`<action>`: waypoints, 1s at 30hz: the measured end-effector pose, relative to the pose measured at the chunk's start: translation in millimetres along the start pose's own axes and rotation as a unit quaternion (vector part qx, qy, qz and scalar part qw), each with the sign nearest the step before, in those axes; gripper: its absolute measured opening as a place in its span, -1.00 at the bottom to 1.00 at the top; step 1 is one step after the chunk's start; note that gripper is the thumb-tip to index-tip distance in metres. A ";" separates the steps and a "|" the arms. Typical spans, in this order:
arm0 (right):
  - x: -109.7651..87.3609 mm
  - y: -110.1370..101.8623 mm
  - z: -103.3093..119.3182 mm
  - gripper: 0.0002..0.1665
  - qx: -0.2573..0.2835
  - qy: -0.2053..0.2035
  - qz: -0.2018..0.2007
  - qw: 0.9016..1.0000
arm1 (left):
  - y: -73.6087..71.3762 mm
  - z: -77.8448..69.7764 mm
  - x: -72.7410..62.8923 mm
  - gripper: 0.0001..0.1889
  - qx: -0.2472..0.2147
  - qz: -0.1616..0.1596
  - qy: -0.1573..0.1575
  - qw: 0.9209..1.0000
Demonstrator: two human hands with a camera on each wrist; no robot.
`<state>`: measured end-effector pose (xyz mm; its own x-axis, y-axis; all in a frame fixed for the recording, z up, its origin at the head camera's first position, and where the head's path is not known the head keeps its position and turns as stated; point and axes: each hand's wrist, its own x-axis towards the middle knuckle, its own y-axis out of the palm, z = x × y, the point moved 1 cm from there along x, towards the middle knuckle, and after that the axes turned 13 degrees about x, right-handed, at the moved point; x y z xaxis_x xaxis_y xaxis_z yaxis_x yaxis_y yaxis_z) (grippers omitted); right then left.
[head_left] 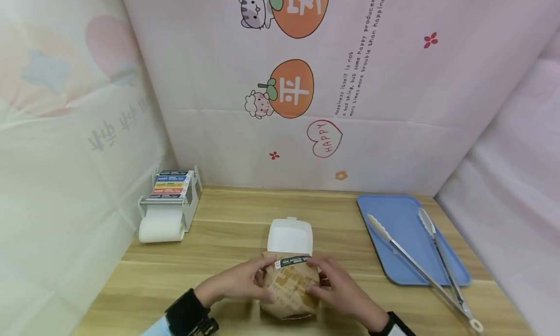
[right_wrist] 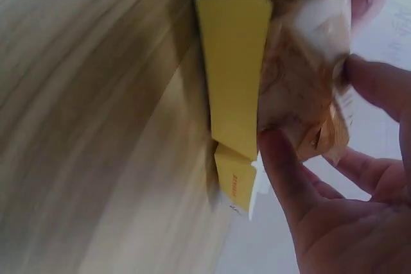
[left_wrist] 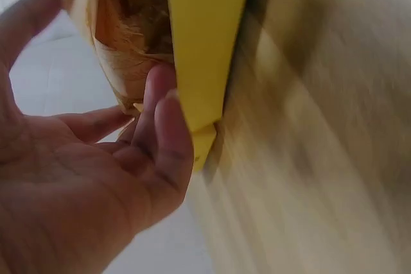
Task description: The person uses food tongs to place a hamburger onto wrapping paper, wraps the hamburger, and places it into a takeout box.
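A burger-sized bundle in printed brown paper [head_left: 290, 287], probably a wrapped burger, sits at the front middle of the table. A dark label strip [head_left: 292, 261] runs along its far edge. My left hand [head_left: 242, 280] grips its left side and my right hand [head_left: 339, 287] grips its right side, fingers curved round the paper. Under it is a small folding carton, yellow outside [left_wrist: 209, 49] and white inside, its lid [head_left: 290, 235] swung open away from me. In the right wrist view the bundle rests partly inside the yellow carton wall [right_wrist: 236, 72]. The contents are hidden by the paper.
A label dispenser [head_left: 170, 204] with a white roll stands at the back left. On the right lies a blue tray [head_left: 404, 258] with long metal tongs [head_left: 437, 282] across it, their joined end past the tray's near edge. Printed cloth walls [head_left: 376, 151] close off the back and sides.
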<state>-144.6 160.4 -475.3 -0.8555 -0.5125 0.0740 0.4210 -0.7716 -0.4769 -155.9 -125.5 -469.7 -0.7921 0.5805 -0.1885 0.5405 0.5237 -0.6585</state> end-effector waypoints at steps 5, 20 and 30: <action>-4.5 -10.5 5.5 0.10 -0.071 -0.008 0.030 0.997 | -4.1 -6.4 -9.8 0.14 0.120 -0.035 -0.001 0.992; 4.3 -5.3 20.1 0.50 -0.168 0.055 0.081 0.981 | -12.0 -2.9 6.3 0.15 0.331 -0.038 0.085 0.939; 13.6 -6.1 8.2 0.21 -0.216 0.028 0.079 0.973 | -7.8 0.2 10.5 -0.13 0.318 -0.043 0.105 0.941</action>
<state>-156.3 155.1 -464.3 -0.8112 -0.5803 -0.0724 0.3929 -0.4491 -0.8025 -168.5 -123.6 -466.7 -0.7150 0.6990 -0.0109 0.1449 0.1330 -0.9805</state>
